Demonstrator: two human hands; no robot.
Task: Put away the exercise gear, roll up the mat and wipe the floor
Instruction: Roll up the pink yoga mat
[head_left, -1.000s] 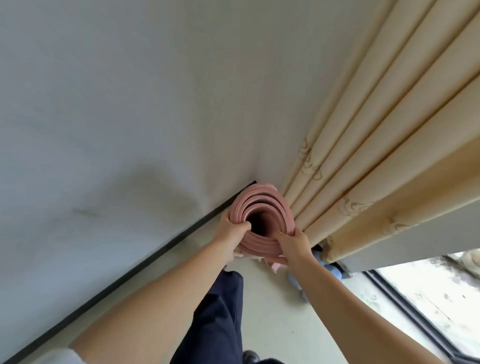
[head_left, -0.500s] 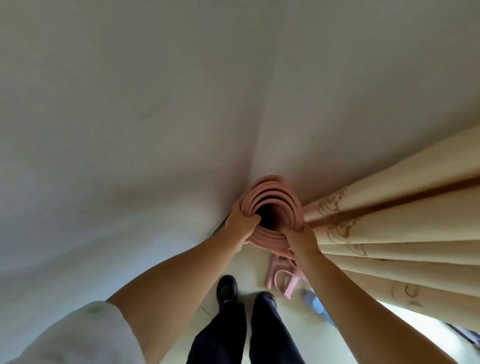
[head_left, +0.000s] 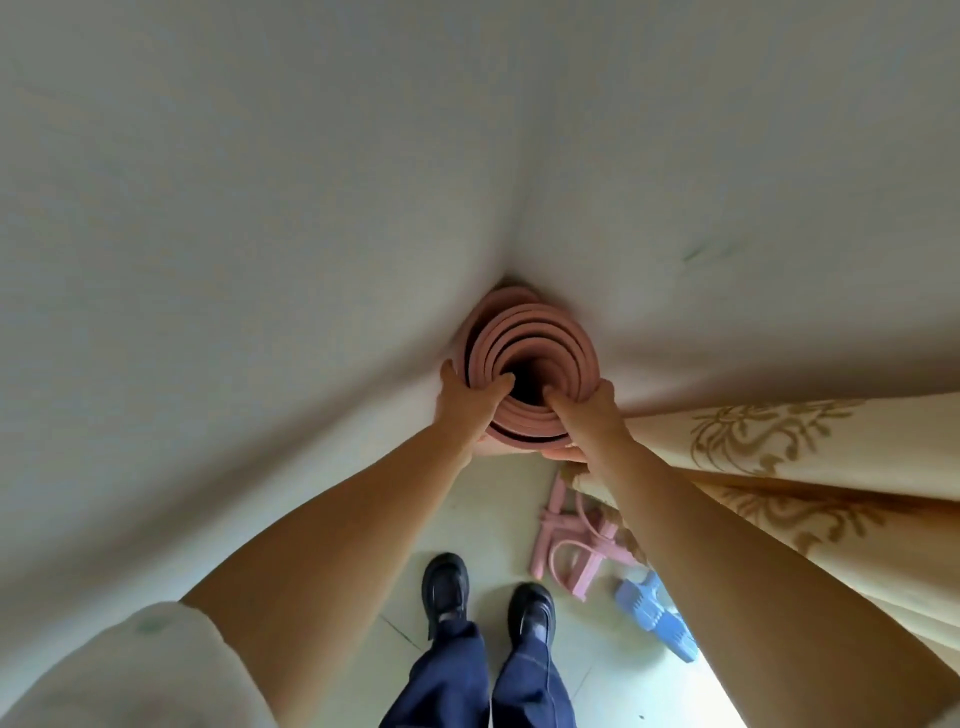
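Seen from above, a person stands a rolled pink mat (head_left: 530, 364) on end in the corner of two pale walls, at the centre of the frame. The left hand (head_left: 465, 402) and right hand (head_left: 584, 410) each grip its top rim, thumbs hooked into the hollow core. Compared with a second ago, the view has tipped downward, revealing black shoes (head_left: 444, 584), pink exercise gear (head_left: 566, 545) and a blue item (head_left: 657, 616) on the floor beside the curtain (head_left: 779, 452). The mat looks nearly parked; wiping likely remains.
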